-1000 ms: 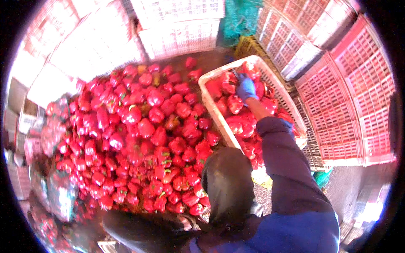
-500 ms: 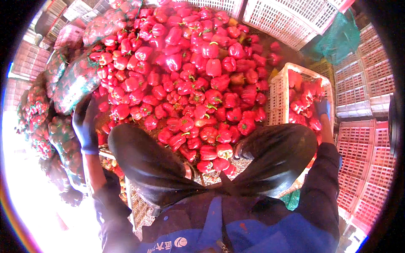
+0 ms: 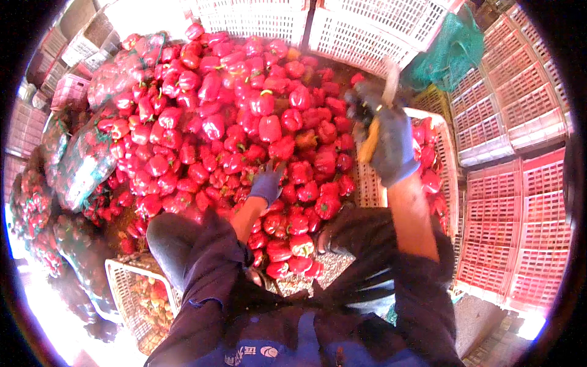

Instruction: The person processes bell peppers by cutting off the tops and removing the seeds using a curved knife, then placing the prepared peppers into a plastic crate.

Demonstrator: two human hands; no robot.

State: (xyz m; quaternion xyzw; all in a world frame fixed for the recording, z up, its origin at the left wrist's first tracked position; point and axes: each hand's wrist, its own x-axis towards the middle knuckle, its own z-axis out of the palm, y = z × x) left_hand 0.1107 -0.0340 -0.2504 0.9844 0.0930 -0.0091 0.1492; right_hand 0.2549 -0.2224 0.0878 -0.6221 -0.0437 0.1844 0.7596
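A big heap of red bell peppers (image 3: 244, 122) lies on the ground in front of me. My left hand (image 3: 267, 183), in a blue glove, reaches onto the near side of the heap with its fingers spread over the peppers and grips nothing. My right hand (image 3: 386, 144), also gloved, is raised above the edge of a pale crate (image 3: 367, 183) that holds red peppers. Its fingers are closed on a yellowish elongated object (image 3: 369, 142); what that object is I cannot tell. My dark-trousered knees sit just below the heap.
Stacked pink crates (image 3: 520, 202) fill the right side and white crates (image 3: 367, 27) line the far edge. A green net bag (image 3: 452, 49) lies at the upper right. Mesh sacks of peppers (image 3: 85, 159) lie at the left. A crate (image 3: 131, 293) stands by my left knee.
My left hand has come in from the sacks at the left to the near side of the heap. My right hand has lifted from inside the crate and now grips the yellowish object.
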